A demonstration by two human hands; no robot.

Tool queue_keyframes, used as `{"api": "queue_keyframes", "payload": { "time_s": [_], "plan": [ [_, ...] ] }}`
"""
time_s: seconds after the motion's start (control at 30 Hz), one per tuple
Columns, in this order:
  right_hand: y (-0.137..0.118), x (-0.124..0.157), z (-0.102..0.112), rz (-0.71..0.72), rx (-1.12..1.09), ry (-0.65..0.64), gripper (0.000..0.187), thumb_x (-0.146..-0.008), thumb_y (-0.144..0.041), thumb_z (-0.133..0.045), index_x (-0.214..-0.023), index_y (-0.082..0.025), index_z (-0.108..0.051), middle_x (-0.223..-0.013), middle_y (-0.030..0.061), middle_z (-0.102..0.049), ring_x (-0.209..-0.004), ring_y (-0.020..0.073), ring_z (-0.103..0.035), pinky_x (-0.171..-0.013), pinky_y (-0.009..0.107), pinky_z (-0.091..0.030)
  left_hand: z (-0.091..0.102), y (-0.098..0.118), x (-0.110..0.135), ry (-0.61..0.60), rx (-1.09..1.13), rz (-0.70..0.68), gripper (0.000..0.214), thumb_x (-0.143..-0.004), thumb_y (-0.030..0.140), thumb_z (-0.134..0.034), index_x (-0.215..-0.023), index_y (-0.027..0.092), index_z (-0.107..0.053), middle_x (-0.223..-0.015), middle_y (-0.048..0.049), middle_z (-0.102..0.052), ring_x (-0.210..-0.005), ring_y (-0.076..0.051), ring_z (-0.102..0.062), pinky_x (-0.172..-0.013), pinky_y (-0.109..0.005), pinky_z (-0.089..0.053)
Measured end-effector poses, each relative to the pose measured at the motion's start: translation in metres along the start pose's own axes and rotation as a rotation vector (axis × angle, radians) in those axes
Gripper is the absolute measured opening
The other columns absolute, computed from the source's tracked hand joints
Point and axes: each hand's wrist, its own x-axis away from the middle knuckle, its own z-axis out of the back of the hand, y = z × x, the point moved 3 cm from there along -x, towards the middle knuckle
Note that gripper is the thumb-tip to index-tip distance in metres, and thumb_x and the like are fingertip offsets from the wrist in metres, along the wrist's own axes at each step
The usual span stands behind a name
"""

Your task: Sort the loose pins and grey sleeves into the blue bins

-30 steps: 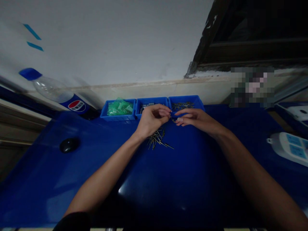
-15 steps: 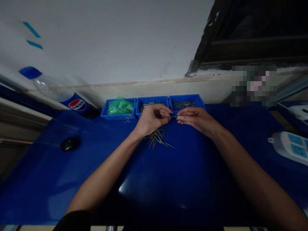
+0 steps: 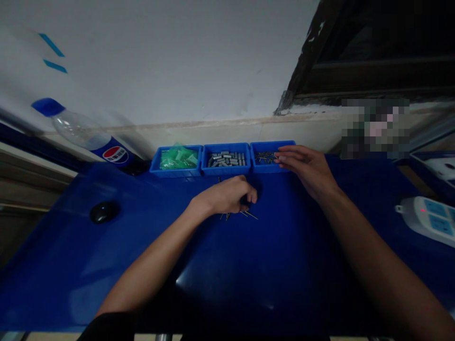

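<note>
My left hand (image 3: 231, 195) is low over a pile of thin brass-coloured pins (image 3: 249, 214) on the blue table. Its fingers curl down toward the pins, and the hand covers most of the pile; whatever lies between the fingertips is hidden. Farther right, my right hand (image 3: 305, 166) reaches over the edge of the right blue bin (image 3: 273, 168). Its fingers are stretched out and slightly apart, tips just above the thin metal pins (image 3: 265, 156) inside. I see nothing held in it.
The middle bin (image 3: 225, 170) holds short grey metal pieces; the left bin (image 3: 176, 173) holds green plastic packets. A Pepsi bottle (image 3: 113, 154) leans in view at left, above a black mouse (image 3: 104, 212). On the right lies a white power strip (image 3: 432, 218).
My hands, together at a thin pin before, have parted. The left came down onto the pin pile, and the right moved right to the right bin. The middle bin is now uncovered.
</note>
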Motion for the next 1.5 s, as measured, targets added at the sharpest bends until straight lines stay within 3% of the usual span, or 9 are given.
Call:
{"api": "queue_keyframes", "payload": {
  "time_s": [0.17, 0.3, 0.5, 0.77, 0.9, 1.0, 1.2, 1.33, 1.5],
  "plan": [
    [-0.002, 0.001, -0.002, -0.044, -0.033, -0.036, 0.026, -0.076, -0.039, -0.089, -0.097, -0.026, -0.08, -0.101, 0.006, -0.082, -0.09, 0.0244, -0.078, -0.089, 0.043, -0.062, -0.007, 0.005, -0.003, -0.017, 0.011, -0.033, 0.025, -0.081, 0.002, -0.068, -0.096, 0.019, -0.078, -0.086, -0.0047, -0.076, -0.088, -0.021, -0.068, -0.081, -0.034, -0.052],
    [-0.001, 0.001, -0.004, -0.064, -0.042, -0.071, 0.026, -0.077, -0.039, -0.089, -0.097, -0.026, -0.08, -0.101, 0.006, -0.082, -0.088, 0.0234, -0.077, -0.085, 0.042, -0.062, -0.008, 0.01, -0.003, -0.05, -0.001, -0.07, 0.024, -0.079, 0.01, -0.079, -0.101, 0.02, -0.077, -0.09, -0.0048, -0.076, -0.093, -0.023, -0.068, -0.085, -0.035, -0.053],
    [-0.001, 0.002, -0.005, -0.088, -0.052, -0.098, 0.025, -0.076, -0.037, -0.089, -0.096, -0.026, -0.081, -0.097, 0.0051, -0.082, -0.085, 0.0225, -0.077, -0.083, 0.041, -0.062, -0.014, 0.006, -0.004, -0.085, -0.056, -0.018, 0.03, -0.078, -0.002, -0.068, -0.098, 0.019, -0.077, -0.088, -0.0044, -0.075, -0.091, -0.021, -0.068, -0.077, -0.031, -0.052],
    [0.002, 0.002, -0.007, -0.081, -0.019, -0.159, 0.03, -0.075, -0.042, -0.089, -0.097, -0.023, -0.081, -0.09, 0.0059, -0.082, -0.082, 0.0218, -0.077, -0.078, 0.037, -0.061, 0.004, -0.004, -0.006, 0.305, 0.001, -0.001, 0.025, -0.089, 0.004, -0.064, -0.108, 0.016, -0.074, -0.095, -0.0058, -0.074, -0.082, -0.016, -0.069, -0.079, -0.03, -0.055],
    [0.002, 0.004, -0.009, -0.129, 0.064, -0.344, 0.029, -0.077, -0.042, -0.087, -0.098, -0.023, -0.082, -0.086, 0.0066, -0.083, -0.08, 0.0231, -0.078, -0.076, 0.038, -0.062, 0.017, -0.005, -0.003, 0.529, 0.061, 0.015, 0.024, -0.084, 0.011, -0.077, -0.106, 0.016, -0.072, -0.092, -0.0027, -0.073, -0.078, -0.014, -0.069, -0.075, -0.027, -0.056],
    [-0.001, 0.009, -0.014, -0.176, 0.066, -0.49, 0.027, -0.079, -0.038, -0.084, -0.103, -0.024, -0.083, -0.09, 0.0065, -0.084, -0.085, 0.0238, -0.079, -0.08, 0.039, -0.062, 0.019, -0.005, -0.001, 0.586, 0.039, 0.019, 0.026, -0.082, 0.014, -0.08, -0.107, 0.017, -0.072, -0.089, -0.0012, -0.072, -0.076, -0.013, -0.068, -0.073, -0.026, -0.056],
    [0.002, 0.016, -0.024, -0.19, 0.033, -0.506, 0.021, -0.076, -0.031, -0.086, -0.095, -0.025, -0.085, -0.086, 0.0053, -0.084, -0.084, 0.024, -0.08, -0.085, 0.04, -0.062, 0.016, -0.004, -0.002, 0.567, 0.081, 0.015, 0.023, -0.083, 0.015, -0.079, -0.104, 0.015, -0.068, -0.092, -0.0025, -0.072, -0.077, -0.013, -0.07, -0.072, -0.026, -0.056],
    [0.005, 0.011, -0.023, -0.128, 0.023, -0.388, 0.017, -0.074, -0.034, -0.087, -0.089, -0.025, -0.085, -0.08, 0.0045, -0.083, -0.078, 0.023, -0.078, -0.08, 0.04, -0.063, 0.023, -0.001, 0.001, 0.529, 0.045, 0.024, 0.023, -0.086, 0.023, -0.082, -0.102, 0.015, -0.068, -0.093, -0.0037, -0.072, -0.08, -0.015, -0.069, -0.075, -0.028, -0.056],
    [-0.002, 0.002, -0.007, -0.037, -0.066, -0.067, 0.024, -0.075, -0.038, -0.089, -0.095, -0.025, -0.084, -0.09, 0.0055, -0.083, -0.088, 0.0249, -0.079, -0.087, 0.042, -0.063, 0.021, 0.0, 0.006, 0.104, -0.078, -0.017, 0.027, -0.076, 0.022, -0.091, -0.097, 0.016, -0.075, -0.097, -0.0051, -0.072, -0.088, -0.019, -0.068, -0.082, -0.032, -0.054]
  ]
}}
